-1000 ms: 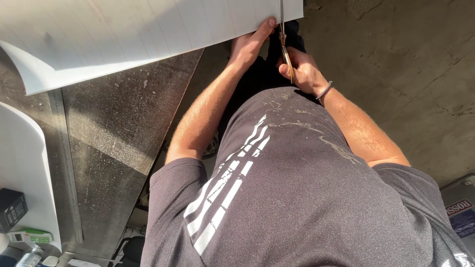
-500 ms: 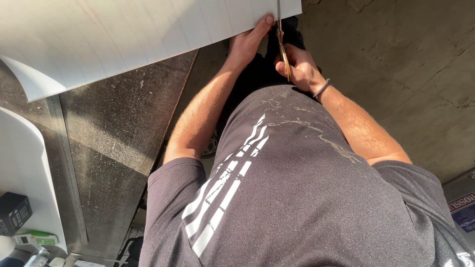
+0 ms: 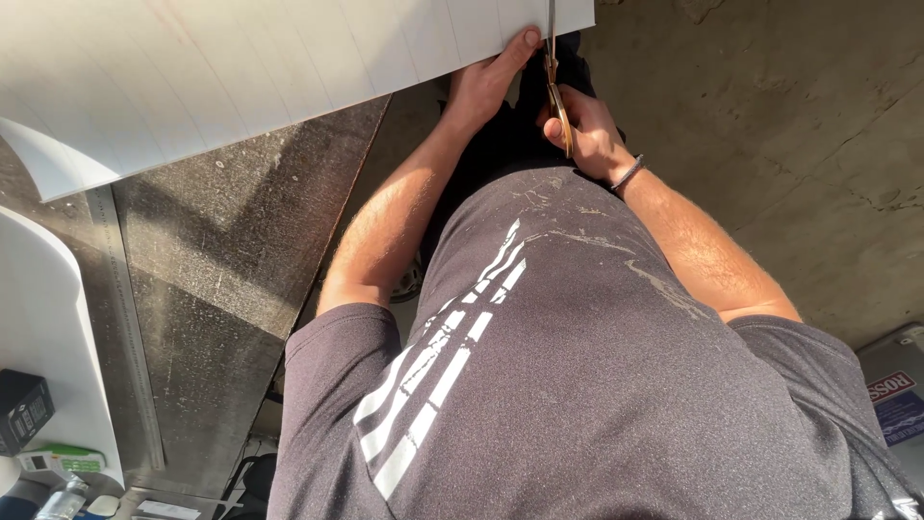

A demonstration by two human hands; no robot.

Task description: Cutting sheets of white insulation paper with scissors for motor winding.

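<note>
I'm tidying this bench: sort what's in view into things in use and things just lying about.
In use:
white sheet, held at its edge by the left hand
scissors, gripped in the right hand

Lying about:
metal ruler
black box
curved white sheet
small bottle

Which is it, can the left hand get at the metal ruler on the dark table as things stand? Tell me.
Probably not at once: the left hand is pinching the white sheet's edge beside the scissors, and the metal ruler lies far along the dark table. Nothing blocks the way once it lets go.
</note>
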